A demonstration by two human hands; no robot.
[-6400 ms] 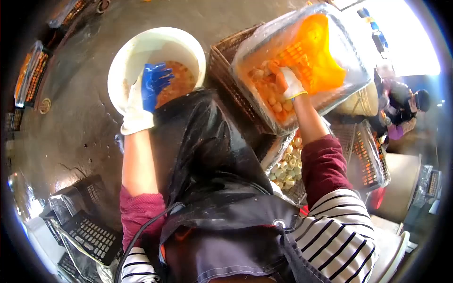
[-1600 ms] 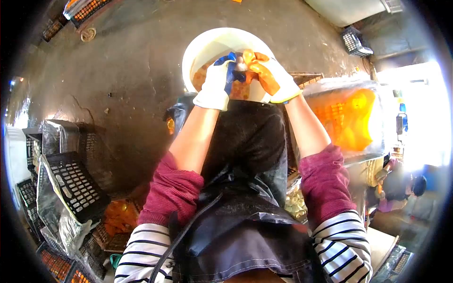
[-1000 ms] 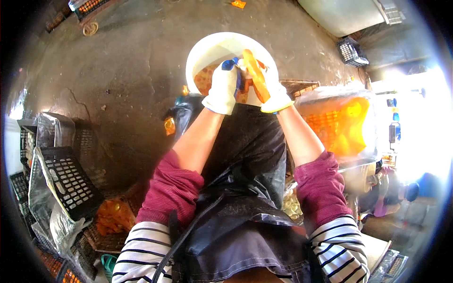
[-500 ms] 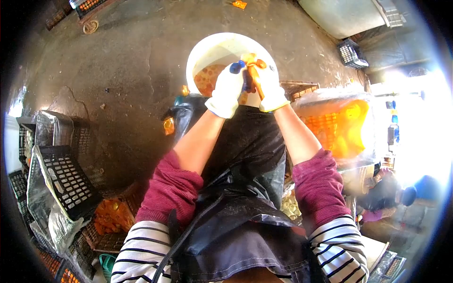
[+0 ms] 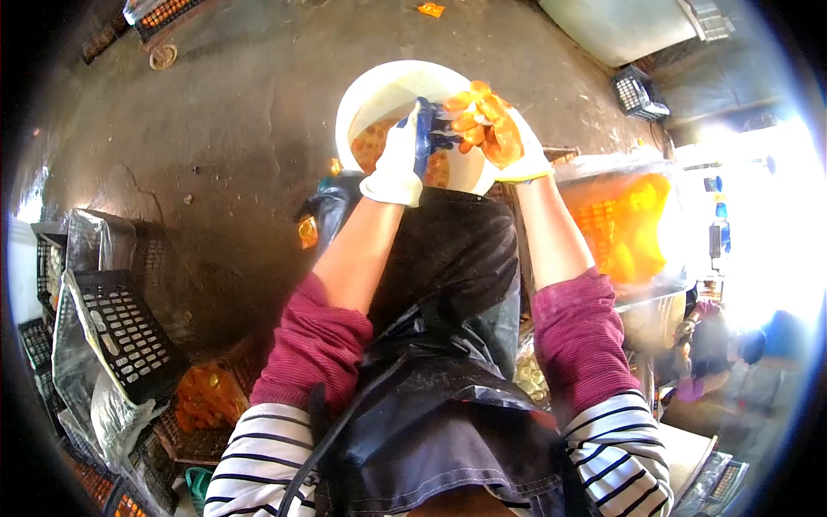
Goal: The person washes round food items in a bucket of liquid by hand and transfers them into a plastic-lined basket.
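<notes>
Both hands are over a white bucket (image 5: pixel 349 112) with orange pieces (image 5: pixel 372 142) low inside it. My left hand (image 5: pixel 401 155) wears a white glove with a blue palm, seen nearly edge-on, its blue fingers stretched toward the right. On my right hand (image 5: pixel 500 133) the glove is white with an orange palm; the palm is turned up and inward, with the orange fingers apart. A pale blurred streak shows between the fingertips of both hands, and I cannot make out what it is. Below the hands, a black apron (image 5: pixel 448 250) covers my lap.
A plastic-lined crate (image 5: pixel 624 228) holding bright orange contents stands at the right. Black crates (image 5: pixel 129 332) are stacked at the left, near a crate with orange pieces (image 5: pixel 207 401). Another person (image 5: pixel 711 345) is at the far right. An orange scrap (image 5: pixel 431 9) lies on the floor.
My hands have parted from being together over the bucket. The right one turned to show its orange palm and moved slightly right; the left shifted a little left.
</notes>
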